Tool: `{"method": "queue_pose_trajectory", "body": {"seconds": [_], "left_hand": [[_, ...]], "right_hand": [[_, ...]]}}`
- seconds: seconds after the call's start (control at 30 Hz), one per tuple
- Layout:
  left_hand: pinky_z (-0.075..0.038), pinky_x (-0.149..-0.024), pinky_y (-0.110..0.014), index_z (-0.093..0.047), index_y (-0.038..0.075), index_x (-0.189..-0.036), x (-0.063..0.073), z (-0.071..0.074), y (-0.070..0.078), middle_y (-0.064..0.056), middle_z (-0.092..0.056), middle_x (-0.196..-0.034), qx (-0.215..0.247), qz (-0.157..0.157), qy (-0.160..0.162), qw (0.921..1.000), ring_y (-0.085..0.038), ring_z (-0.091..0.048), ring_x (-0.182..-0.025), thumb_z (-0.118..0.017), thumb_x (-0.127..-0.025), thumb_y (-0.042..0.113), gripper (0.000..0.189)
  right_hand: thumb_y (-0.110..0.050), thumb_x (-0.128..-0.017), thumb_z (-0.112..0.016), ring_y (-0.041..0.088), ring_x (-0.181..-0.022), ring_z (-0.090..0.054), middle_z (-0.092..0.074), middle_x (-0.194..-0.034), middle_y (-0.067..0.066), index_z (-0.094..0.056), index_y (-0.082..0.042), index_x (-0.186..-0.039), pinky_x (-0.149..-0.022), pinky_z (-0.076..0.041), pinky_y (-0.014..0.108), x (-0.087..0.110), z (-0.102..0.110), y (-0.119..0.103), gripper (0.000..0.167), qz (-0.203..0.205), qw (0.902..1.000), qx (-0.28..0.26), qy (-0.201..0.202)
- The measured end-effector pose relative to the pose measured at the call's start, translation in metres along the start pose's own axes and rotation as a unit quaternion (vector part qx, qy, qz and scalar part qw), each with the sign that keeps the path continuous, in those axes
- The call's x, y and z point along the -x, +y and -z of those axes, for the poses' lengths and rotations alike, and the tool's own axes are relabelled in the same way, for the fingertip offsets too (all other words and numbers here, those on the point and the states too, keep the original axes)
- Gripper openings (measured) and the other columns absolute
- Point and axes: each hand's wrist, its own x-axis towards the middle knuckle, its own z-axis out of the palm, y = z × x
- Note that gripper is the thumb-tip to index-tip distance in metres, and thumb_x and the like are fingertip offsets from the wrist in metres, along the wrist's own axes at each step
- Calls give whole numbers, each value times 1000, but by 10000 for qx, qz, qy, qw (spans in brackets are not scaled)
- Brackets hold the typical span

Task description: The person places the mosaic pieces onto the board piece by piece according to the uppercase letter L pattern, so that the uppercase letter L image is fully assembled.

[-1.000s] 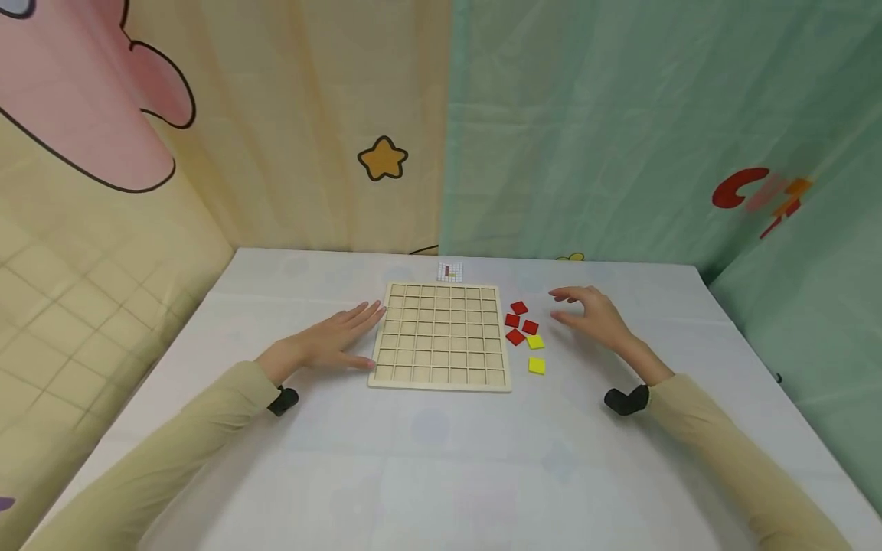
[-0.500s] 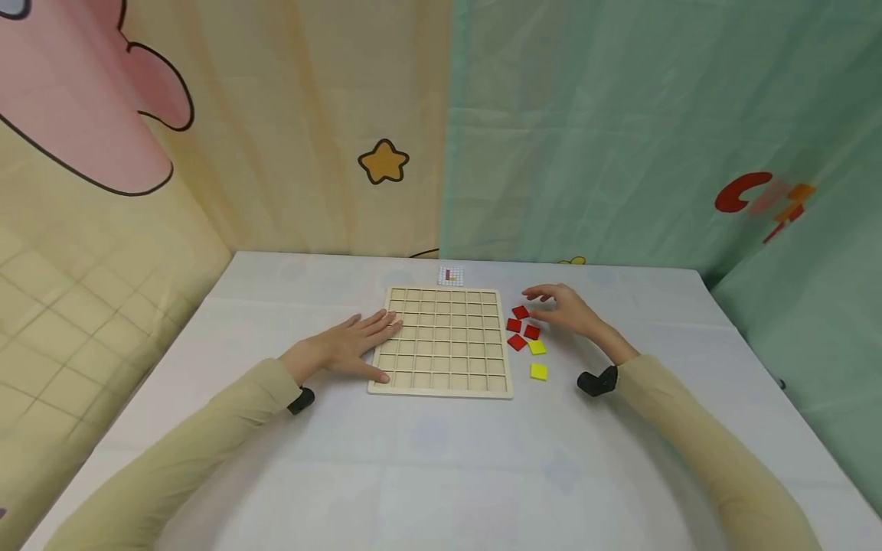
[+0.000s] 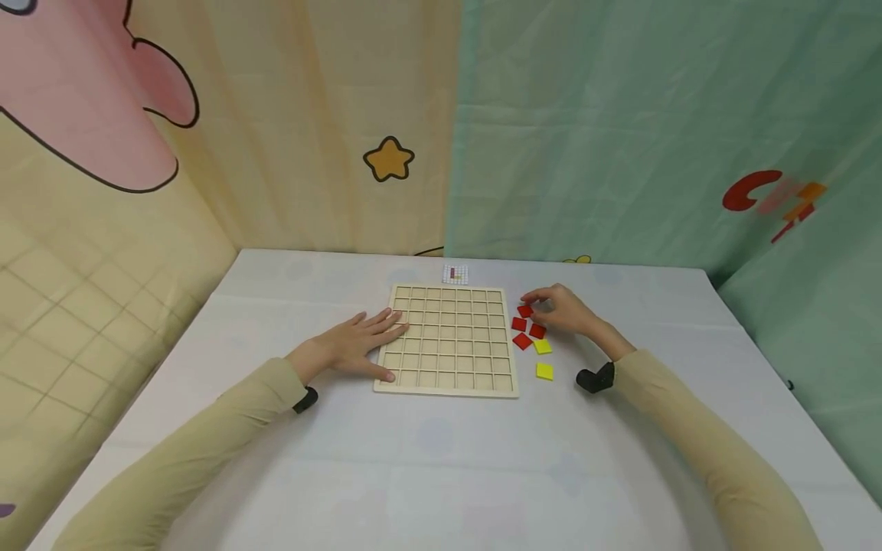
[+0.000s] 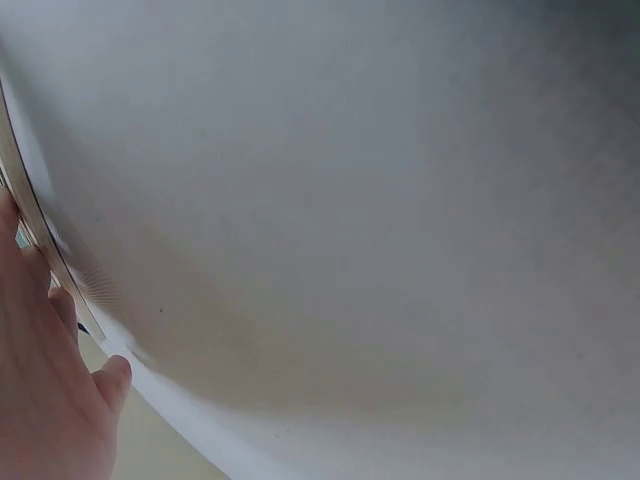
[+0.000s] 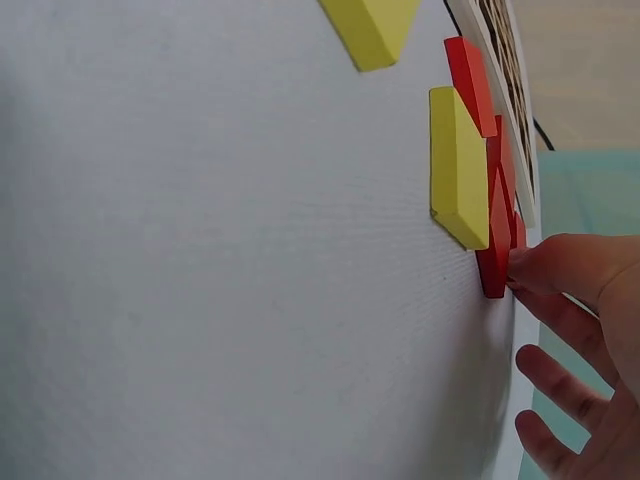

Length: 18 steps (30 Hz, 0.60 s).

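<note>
A pale wooden grid board point(image 3: 444, 393) lies flat on the table in the head view. My left hand point(image 3: 354, 346), fingers spread straight, rests on its left edge; in the left wrist view the fingers point(image 4: 35, 270) lie along the board's side. Right of the board sits a small cluster of red square tiles point(image 3: 522, 341). With thumb and index finger, my right hand point(image 3: 565, 310) pinches the farthest red tile point(image 3: 525, 311). Two yellow tiles point(image 3: 544, 371) lie nearer me, and one yellow tile point(image 5: 458, 170) stands large before the red ones in the right wrist view.
A small printed grid card point(image 3: 455, 275) with coloured squares lies beyond the board. White cloth covers the table point(image 3: 441, 474). Patterned curtains point(image 3: 586, 138) hang right behind it and along both sides.
My right hand has moved left from beside the tiles, and its thumb and index finger have closed on the farthest red one. The left hand has slid slightly further onto the board.
</note>
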Motion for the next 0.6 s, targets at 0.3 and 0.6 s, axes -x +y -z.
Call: {"method": "queue_pose_trajectory", "body": {"seconds": [0.3, 0.6], "left_hand": [[-8, -119, -57, -11, 21, -156, 1, -3, -2, -6, 0, -164, 43, -6, -15, 10000, -28, 1, -151, -51, -84, 70, 96], [-10, -119, -56, -10, 24, -156, 0, 2, 2, -3, 0, -164, -99, 25, -46, 9999, -26, 1, -151, -50, -85, 71, 94]], "right_hand": [[-11, -86, -68, 30, -104, -59, -70, -112, 17, -69, -1, -115, -92, -49, 48, 2, 0, 3, 30, -45, 9996, 279, -35], [-19, -85, -71, 25, -91, -57, -72, -101, 13, -73, -2, -107, -76, -49, 35, 4, 0, -3, 28, -248, 9974, 649, 170]]}}
